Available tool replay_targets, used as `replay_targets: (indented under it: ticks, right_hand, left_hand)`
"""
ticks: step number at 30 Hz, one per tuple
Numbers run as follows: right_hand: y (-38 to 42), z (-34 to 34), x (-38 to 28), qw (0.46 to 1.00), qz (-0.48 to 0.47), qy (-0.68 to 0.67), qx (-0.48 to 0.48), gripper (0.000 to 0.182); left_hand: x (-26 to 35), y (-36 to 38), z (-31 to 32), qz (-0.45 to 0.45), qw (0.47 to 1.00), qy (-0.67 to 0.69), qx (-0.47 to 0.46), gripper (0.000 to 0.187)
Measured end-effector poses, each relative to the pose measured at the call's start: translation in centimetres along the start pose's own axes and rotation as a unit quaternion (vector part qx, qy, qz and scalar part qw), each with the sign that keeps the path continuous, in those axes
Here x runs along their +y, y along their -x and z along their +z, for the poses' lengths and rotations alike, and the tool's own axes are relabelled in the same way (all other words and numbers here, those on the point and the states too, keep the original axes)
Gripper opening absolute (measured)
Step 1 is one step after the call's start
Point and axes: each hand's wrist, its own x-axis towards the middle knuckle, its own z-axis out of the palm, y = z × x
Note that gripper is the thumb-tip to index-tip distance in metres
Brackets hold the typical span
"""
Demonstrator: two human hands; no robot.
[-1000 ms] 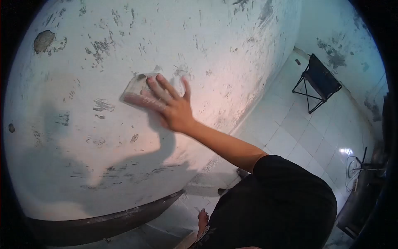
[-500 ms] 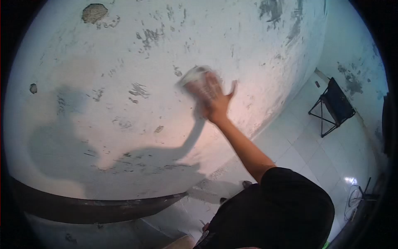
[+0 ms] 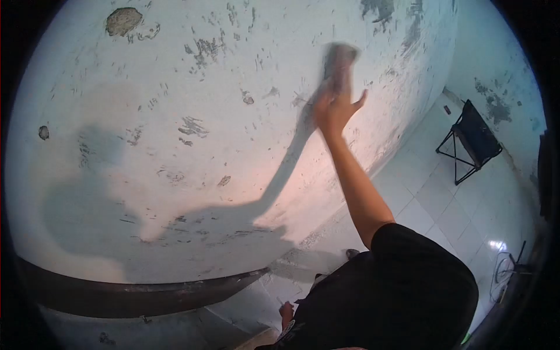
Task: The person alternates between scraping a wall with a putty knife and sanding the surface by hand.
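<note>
My right hand [image 3: 335,111] is raised against the upper middle of a pale wall [image 3: 280,169]. Under its fingers is a flat, dark greyish piece [image 3: 343,53], smeared by motion, that looks like sandpaper. One finger sticks out to the right, away from the others. Low beside my black shirt, my left hand [image 3: 286,313] hangs with its fingers curled. Whatever it holds, if anything, is too small to make out. Scraped grey patches [image 3: 204,51] and a chipped hole [image 3: 123,21] mark the wall around my reach.
A dark folding chair [image 3: 477,137] stands at the right on the tiled floor [image 3: 429,192]. A dark ledge [image 3: 140,298] runs along the wall's bottom left. At the lower right is a dark object with a thin wire frame [image 3: 503,274]. My shadow falls on the wall.
My right hand has moved up and to the right along the wall with the flat piece. The piece looked whitish before and appears darker now. More of my left hand shows.
</note>
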Motion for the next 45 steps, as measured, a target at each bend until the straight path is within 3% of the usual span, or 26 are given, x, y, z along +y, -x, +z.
replay_targets:
  ticks: [2,3,4,8,9,10,11,12,14,15,16,17,21,22,26,28,30,32,33,34,36,38,41,42,44,45]
  right_hand:
    - [-3.4,0.7,0.8,0.979,0.199,-0.035,-0.035,0.054]
    - [-3.6,2.2,-0.5,0.988,0.146,-0.045,-0.010,0.054]
    - [-2.7,2.9,-3.8,0.995,0.011,-0.091,0.040,0.054]
    - [0.5,1.3,-13.4,0.970,-0.205,-0.075,-0.105,0.052]
    - [0.5,1.3,-13.5,0.970,-0.205,-0.084,-0.104,0.052]
    - [0.0,1.2,-13.2,0.969,-0.210,-0.076,-0.106,0.055]
    - [-0.5,1.4,-13.3,0.968,-0.218,-0.068,-0.105,0.059]
    - [-0.7,1.4,-13.8,0.967,-0.223,-0.076,-0.099,0.059]
    - [-0.7,0.8,-14.9,0.968,-0.217,-0.076,-0.105,0.071]
    - [-0.7,0.8,-15.6,0.968,-0.213,-0.082,-0.100,0.068]
    - [-0.7,0.8,-15.9,0.967,-0.218,-0.086,-0.103,0.068]
    - [-0.7,0.9,-16.2,0.970,-0.208,-0.083,-0.091,0.068]
    - [-1.9,1.2,-17.0,0.969,-0.164,-0.173,-0.062,0.053]
    - [-2.2,1.6,-17.0,0.962,-0.145,-0.221,-0.064,0.049]
    - [0.2,2.5,-19.7,0.976,-0.164,-0.123,-0.073,0.050]
    - [4.0,1.9,-21.3,0.949,-0.207,-0.137,-0.194,0.050]
    - [7.5,0.6,-20.0,0.907,-0.325,-0.071,-0.258,0.049]
    - [6.8,1.5,-16.3,0.926,-0.327,-0.032,-0.186,0.054]
    - [5.6,1.7,-14.3,0.952,-0.222,0.003,-0.211,0.052]
    - [3.6,1.0,-13.1,0.969,-0.187,0.037,-0.156,0.050]
    - [1.8,1.2,-11.2,0.995,0.000,-0.053,-0.087,0.049]
    - [4.2,2.3,-12.7,0.995,-0.006,-0.073,-0.071,0.050]
    - [12.1,0.5,-17.4,0.961,-0.193,-0.041,-0.194,0.057]
    - [13.5,-1.2,-18.3,0.939,-0.202,-0.053,-0.273,0.059]
    - [13.0,0.5,-14.7,0.932,-0.311,0.056,-0.179,0.059]
    - [11.6,0.5,-13.7,0.954,-0.255,0.062,-0.146,0.057]
  left_hand:
    - [0.4,0.5,0.0,-0.009,1.000,-0.004,-0.001,0.026]
    - [1.4,1.1,0.0,0.011,0.999,0.032,0.010,0.026]
    - [1.8,1.5,0.1,0.032,0.997,0.068,0.023,0.026]
    - [0.5,0.9,1.3,-0.020,0.999,0.018,0.033,0.027]
    - [-1.1,-0.2,1.4,0.163,0.971,-0.172,-0.003,0.029]
    - [-1.4,-1.3,1.6,0.336,0.873,-0.351,-0.035,0.031]
    - [-0.6,-0.1,1.9,0.341,0.857,-0.386,-0.025,0.026]
    - [-0.2,0.9,2.7,0.168,0.975,-0.138,-0.045,0.019]
    - [0.6,2.4,4.9,-0.041,0.998,0.039,0.031,0.015]
    - [0.3,2.4,5.1,-0.043,0.998,0.046,0.029,0.015]
    - [-0.5,2.8,4.6,0.128,0.975,-0.180,-0.009,0.017]
    - [-2.5,2.9,4.3,0.288,0.873,-0.392,-0.044,0.019]
    - [-6.6,1.6,6.9,0.289,0.867,-0.406,-0.016,0.023]
    - [-7.0,1.1,7.4,0.266,0.892,-0.365,-0.012,0.023]
    - [-6.6,0.2,9.2,0.177,0.964,-0.198,-0.012,0.024]
    - [-5.3,0.3,10.1,0.137,0.983,-0.121,-0.026,0.025]
    - [-5.0,0.2,10.3,0.091,0.994,-0.051,-0.041,0.025]
    - [-5.6,-0.3,8.4,0.037,0.998,0.016,-0.043,0.026]
    - [-5.7,-1.0,7.2,0.011,0.998,0.053,-0.039,0.026]
    - [-5.7,-1.7,6.0,-0.015,0.995,0.092,-0.035,0.027]
    - [-5.9,-3.1,5.1,-0.069,0.982,0.172,-0.036,0.027]
    - [-6.9,-3.1,5.2,-0.131,0.960,0.243,-0.048,0.028]
    - [-5.8,-3.2,3.5,-0.115,0.973,0.190,-0.062,0.030]
    - [-5.1,-4.0,2.7,-0.103,0.974,0.188,-0.072,0.030]
    - [-3.4,-5.0,0.6,-0.081,0.975,0.183,-0.092,0.029]
    - [-2.3,-5.5,-0.9,-0.069,0.976,0.180,-0.100,0.029]
